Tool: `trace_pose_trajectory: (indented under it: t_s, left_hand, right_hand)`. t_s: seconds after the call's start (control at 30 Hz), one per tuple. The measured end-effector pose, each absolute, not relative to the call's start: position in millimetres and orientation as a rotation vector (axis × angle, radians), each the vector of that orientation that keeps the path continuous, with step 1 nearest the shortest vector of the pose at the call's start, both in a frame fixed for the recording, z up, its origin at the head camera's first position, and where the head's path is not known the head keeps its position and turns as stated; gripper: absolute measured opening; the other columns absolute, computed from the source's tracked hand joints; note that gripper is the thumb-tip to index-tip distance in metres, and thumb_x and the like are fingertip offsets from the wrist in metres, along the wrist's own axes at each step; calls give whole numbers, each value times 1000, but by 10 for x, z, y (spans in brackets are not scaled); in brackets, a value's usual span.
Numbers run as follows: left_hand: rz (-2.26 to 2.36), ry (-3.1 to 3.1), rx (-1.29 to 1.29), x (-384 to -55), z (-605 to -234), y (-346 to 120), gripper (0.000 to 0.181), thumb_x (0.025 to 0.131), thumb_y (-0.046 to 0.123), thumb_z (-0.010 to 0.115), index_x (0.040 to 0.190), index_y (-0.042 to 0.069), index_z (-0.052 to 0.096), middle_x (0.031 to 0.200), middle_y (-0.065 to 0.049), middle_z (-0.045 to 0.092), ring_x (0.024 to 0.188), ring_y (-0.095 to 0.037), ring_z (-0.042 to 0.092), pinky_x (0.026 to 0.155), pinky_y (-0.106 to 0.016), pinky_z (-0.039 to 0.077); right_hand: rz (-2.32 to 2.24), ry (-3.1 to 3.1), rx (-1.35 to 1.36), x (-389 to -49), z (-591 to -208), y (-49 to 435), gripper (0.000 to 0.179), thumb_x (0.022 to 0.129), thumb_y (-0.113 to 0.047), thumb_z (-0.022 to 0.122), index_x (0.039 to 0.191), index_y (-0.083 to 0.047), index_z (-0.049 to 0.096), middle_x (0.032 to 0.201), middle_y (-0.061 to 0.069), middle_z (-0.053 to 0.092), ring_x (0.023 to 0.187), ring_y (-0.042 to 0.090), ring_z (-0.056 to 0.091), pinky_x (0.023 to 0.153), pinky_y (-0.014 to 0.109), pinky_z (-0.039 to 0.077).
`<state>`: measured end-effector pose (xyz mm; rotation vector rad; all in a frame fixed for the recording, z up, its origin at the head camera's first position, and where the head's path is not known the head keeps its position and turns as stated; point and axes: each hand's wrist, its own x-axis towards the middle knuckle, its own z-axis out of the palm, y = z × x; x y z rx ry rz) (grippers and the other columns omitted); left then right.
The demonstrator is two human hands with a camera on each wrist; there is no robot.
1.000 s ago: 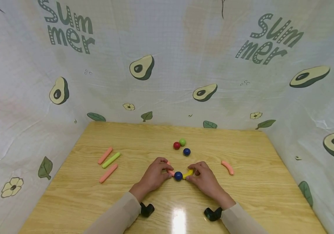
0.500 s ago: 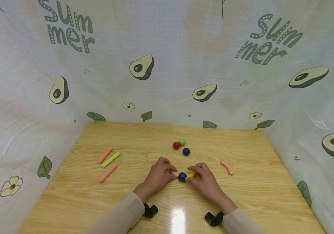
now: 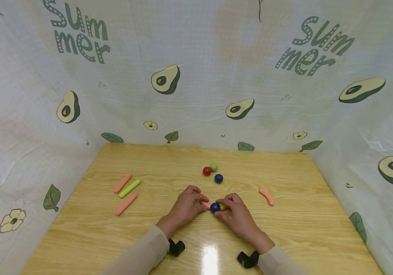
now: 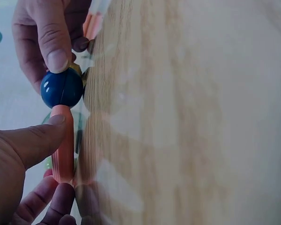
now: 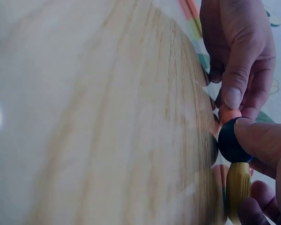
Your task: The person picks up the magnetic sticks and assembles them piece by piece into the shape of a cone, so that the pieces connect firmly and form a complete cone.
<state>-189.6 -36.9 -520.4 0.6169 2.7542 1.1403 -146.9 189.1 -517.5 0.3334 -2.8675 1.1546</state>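
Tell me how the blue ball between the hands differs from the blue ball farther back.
The near ball touches a pink stick and a yellow stick; the far ball touches neither. The right hand grips the near ball; no hand touches the far ball, which lies on the table. Both are round and dark blue.

The pink stick (image 4: pixel 63 150), yellow stick (image 5: pixel 238 185) and dark blue ball (image 4: pixel 62 91) are each one solid colour. Green-edged printed avocados (image 3: pixel 170 78) pattern the white cloth (image 3: pixel 196 46).
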Motion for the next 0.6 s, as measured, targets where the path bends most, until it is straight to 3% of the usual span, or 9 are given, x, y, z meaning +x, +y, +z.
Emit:
trace_pose_trajectory:
  t_s: [0.3,0.6]
  left_hand:
    - [1140,2757,638,-1893,-5187,-385,15,95,26,81,110,23,82,128,-1,55,112,-22,57,99,-44,50]
    - [1134,2750,633,-1887,-5192,-389,12,95,24,82,106,24,82,128,0,54,112,-21,56,99,-43,50]
  right_hand:
    - [1164,-2860,347,-1496,-5204,1904,30,90,-26,87,118,-21,78,110,-3,54,98,13,52,87,31,48]
    - [1211,-2883,342,-1496,-5183,1952,38,89,-23,88,125,-18,77,114,-2,51,101,16,52,89,31,47]
